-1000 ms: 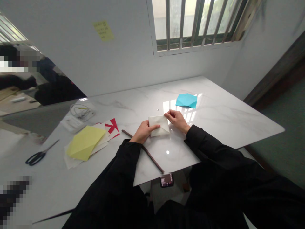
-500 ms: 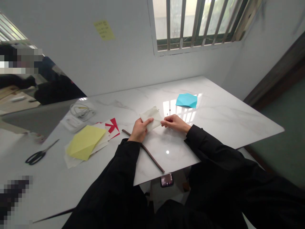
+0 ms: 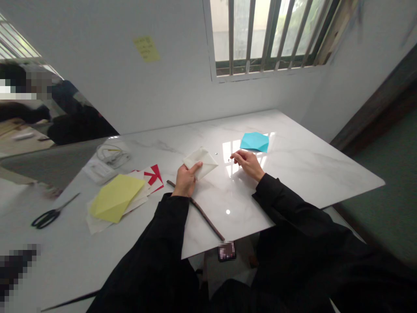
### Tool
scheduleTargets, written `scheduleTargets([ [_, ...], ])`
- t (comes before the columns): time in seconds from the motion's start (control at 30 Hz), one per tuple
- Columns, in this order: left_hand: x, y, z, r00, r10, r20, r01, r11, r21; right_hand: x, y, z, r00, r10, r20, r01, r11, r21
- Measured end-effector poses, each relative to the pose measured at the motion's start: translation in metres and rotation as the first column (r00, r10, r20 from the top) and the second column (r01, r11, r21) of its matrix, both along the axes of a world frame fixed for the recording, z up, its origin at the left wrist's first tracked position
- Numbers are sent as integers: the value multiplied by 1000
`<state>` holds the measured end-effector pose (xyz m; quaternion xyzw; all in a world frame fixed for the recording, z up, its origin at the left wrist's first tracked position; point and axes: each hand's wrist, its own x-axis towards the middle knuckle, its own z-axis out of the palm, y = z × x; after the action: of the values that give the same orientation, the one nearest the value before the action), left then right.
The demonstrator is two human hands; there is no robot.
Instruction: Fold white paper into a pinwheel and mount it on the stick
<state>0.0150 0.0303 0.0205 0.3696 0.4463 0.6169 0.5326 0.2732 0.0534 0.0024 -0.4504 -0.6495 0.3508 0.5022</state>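
Note:
My left hand (image 3: 186, 179) grips a folded cream-white paper (image 3: 202, 163), thumb on top and fingers underneath. The paper has an envelope-like shape with crossing fold lines and is held above the table. To its right, my right hand (image 3: 248, 163) is low over the tabletop, thumb and forefinger drawn together; whether anything sits between the tips is too small to tell. By those fingertips lies a tiny speck (image 3: 229, 160), and another small speck (image 3: 216, 153) lies near the paper's right corner. A blue folded paper (image 3: 254, 142) rests just beyond my right hand.
A thin brown stick (image 3: 206, 218) lies under my left wrist. Leftward are yellow paper (image 3: 116, 198), red and white paper pieces (image 3: 154, 177), scissors (image 3: 48, 217) and a clear box with a cable (image 3: 100, 170). The marble-pattern table (image 3: 309, 165) meets a wall behind.
My right hand has left the white paper's corner and moved right, down toward the specks. My left hand has shifted slightly left with the paper.

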Motion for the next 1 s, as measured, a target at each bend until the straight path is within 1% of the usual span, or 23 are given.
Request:
scheduleTargets([
  [0.07,-3,2,0,998,63,0,-63,998,-18,12,10,-1,983,-184,-3,183,982,49],
  [0.1,-4,3,0,996,89,0,-89,996,-27,18,15,-2,967,-254,1,253,965,64],
  [0.17,-7,5,0,991,134,-2,-134,990,-37,25,25,-4,938,-346,28,343,936,81],
  [0.2,-8,6,0,988,156,-6,-156,987,-40,27,29,-6,931,-362,56,356,930,93],
  [0.27,-10,7,0,980,200,-16,-200,979,-41,26,36,-8,928,-344,144,327,936,127],
  [0.37,-11,9,-2,973,231,-20,-231,972,-34,14,41,-10,911,-256,325,204,961,185],
  [0.43,-12,9,-3,974,227,-19,-227,973,-29,4,41,-10,872,-218,439,134,968,214],
  [0.5,-12,10,-4,975,222,-23,-223,975,-25,-6,39,-10,822,-213,528,107,968,225],
  [0.6,-14,11,-7,973,227,-33,-228,974,-18,-17,33,-10,761,-186,622,83,978,191],
  [0.7,-17,13,-10,970,238,-57,-239,971,-14,-22,26,-10,738,-150,658,79,987,137],
  [0.83,-17,15,-15,971,219,-93,-220,976,1,-21,20,-9,734,-117,669,83,993,82],
  [0.93,-15,15,-17,973,196,-123,-197,980,6,-20,21,-9,737,-125,665,80,992,97],
  [1.0,-13,14,-18,975,172,-141,-173,985,7,-19,23,-10,745,-157,648,101,987,123],
])
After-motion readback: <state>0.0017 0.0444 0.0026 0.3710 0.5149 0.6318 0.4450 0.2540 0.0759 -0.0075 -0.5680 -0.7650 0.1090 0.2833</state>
